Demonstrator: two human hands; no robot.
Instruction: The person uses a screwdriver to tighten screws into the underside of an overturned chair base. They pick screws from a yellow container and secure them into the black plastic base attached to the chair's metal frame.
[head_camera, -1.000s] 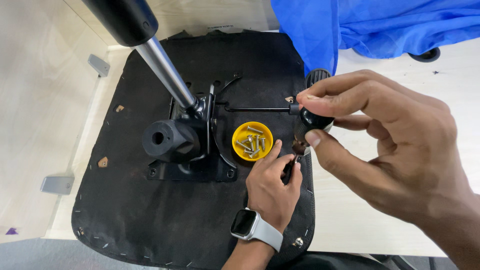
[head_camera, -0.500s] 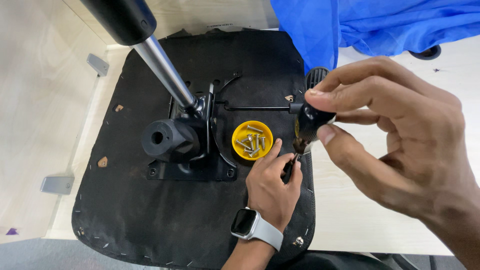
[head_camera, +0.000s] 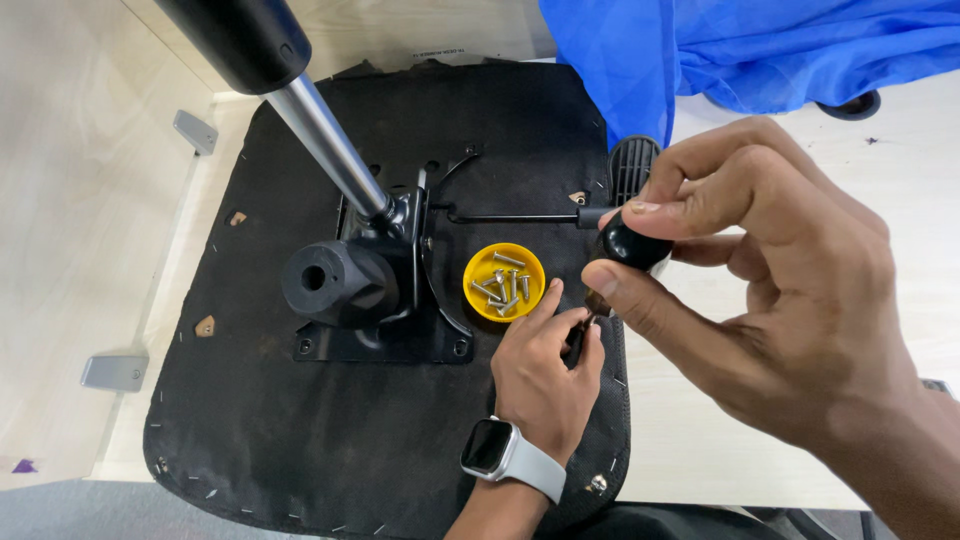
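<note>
My right hand (head_camera: 780, 290) grips the round black handle of a screwdriver (head_camera: 632, 245), which stands nearly upright over the right edge of an upturned black chair seat (head_camera: 300, 430). My left hand (head_camera: 540, 375), with a watch on its wrist, pinches the screwdriver's shaft low down against the seat. The tip is hidden by its fingers. Just left of both hands sits a yellow dish (head_camera: 469, 290) holding several silver screws (head_camera: 503, 280).
A black tilt mechanism (head_camera: 340, 285) is bolted to the seat, and a chrome gas cylinder (head_camera: 320, 130) rises from it toward me. A thin lever (head_camera: 510, 216) ends in a ribbed paddle (head_camera: 632, 165). Blue cloth (head_camera: 750, 50) lies at the top right. Grey brackets (head_camera: 115, 372) lie at the left.
My right hand's fingers have shifted around the screwdriver handle, now wrapping its top more fully. My left hand has stayed at the shaft. The seat and dish have not moved.
</note>
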